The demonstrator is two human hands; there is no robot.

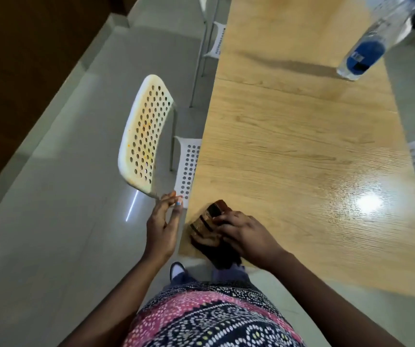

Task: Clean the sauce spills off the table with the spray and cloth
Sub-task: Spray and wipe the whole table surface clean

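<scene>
Grey floor tiles and white perforated chairs (146,136) flank the long wooden worktop (301,151), where we see no sauce left near us. We judge the wiping step is in hand: our right hand (246,236) presses the dark striped cloth (209,229) at the near corner, fingers curled over it. Our left hand (162,227) hangs beside the edge, fingers loosely straight, holding nothing. Next, we should check the far end by the spray bottle (371,43).
</scene>
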